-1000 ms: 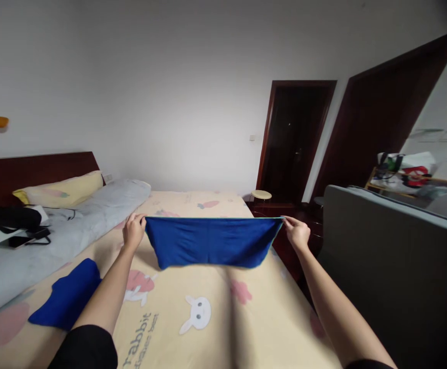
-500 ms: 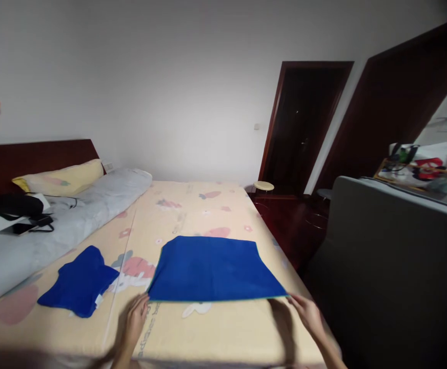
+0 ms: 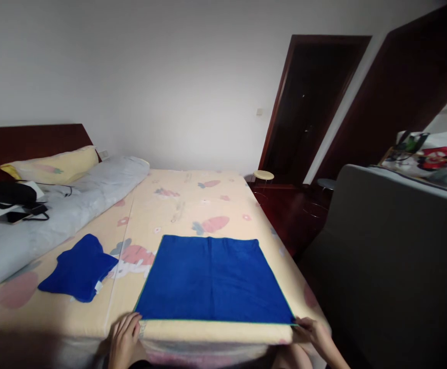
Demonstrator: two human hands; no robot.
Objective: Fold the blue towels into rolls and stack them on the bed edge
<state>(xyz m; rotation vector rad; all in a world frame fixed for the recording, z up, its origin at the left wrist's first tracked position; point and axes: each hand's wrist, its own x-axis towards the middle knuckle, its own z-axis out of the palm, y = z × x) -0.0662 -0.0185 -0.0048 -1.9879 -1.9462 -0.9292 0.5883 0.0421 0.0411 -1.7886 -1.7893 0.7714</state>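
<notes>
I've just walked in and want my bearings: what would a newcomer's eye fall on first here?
Most likely the large blue cloth, spread on the near part of the patterned bed, with the left fingers and right fingers at its two near corners. Next comes the smaller, star-like blue piece, lying apart to its left. Beyond, right of centre, a dark door stands out against the pale wall.

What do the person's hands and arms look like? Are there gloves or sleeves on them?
No gloves: the left hand and right hand are both bare. The right forearm shows no sleeve. Black cloth peeks in near the left wrist; it may be a sleeve.
</notes>
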